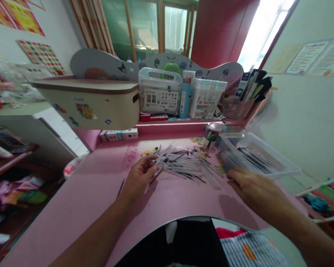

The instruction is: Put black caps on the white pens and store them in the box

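Observation:
A heap of several thin white and black pens (186,163) lies on the pink desk (94,193). At the pile's left edge, my left hand (140,176) has its fingers pinched on one or two of the pens. My right hand (252,187) reaches toward the near end of a clear plastic box (263,157) that holds more pens; its fingers are hidden from view, close to the box's edge. A single dark pen (120,188) lies apart, left of my left wrist.
A shelf at the back carries marker cases (159,92), a blue tube (186,98) and a pen holder (253,89). A small jar of coloured pencils (212,134) stands behind the pile. A flat white carton (118,134) lies at the back left.

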Action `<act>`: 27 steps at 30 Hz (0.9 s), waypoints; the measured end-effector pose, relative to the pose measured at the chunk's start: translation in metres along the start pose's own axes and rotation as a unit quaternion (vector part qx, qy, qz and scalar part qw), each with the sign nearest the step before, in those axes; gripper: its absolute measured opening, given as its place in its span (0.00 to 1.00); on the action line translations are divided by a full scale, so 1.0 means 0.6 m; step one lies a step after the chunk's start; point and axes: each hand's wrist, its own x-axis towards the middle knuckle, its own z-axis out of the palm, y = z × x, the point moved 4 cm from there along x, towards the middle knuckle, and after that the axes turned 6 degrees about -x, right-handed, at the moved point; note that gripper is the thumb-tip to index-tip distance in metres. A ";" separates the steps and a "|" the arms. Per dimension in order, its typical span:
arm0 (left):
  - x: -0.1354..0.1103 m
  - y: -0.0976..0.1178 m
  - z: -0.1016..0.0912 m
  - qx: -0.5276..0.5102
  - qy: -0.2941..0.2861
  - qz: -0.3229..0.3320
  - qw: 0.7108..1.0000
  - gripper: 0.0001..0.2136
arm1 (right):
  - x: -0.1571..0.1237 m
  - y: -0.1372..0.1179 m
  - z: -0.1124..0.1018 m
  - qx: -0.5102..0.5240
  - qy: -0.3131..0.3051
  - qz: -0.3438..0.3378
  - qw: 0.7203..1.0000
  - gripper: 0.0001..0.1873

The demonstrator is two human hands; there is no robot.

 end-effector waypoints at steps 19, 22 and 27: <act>-0.006 0.008 0.002 0.003 0.001 0.013 1.000 0.16 | 0.022 -0.012 0.124 0.052 -0.049 0.037 0.997 0.12; -0.005 0.007 0.000 0.005 0.002 0.013 1.000 0.16 | 0.024 -0.005 0.117 0.075 -0.032 0.037 0.996 0.11; -0.002 0.006 -0.002 0.024 -0.009 0.024 0.999 0.15 | 0.015 0.004 0.085 0.143 -0.001 0.043 0.989 0.10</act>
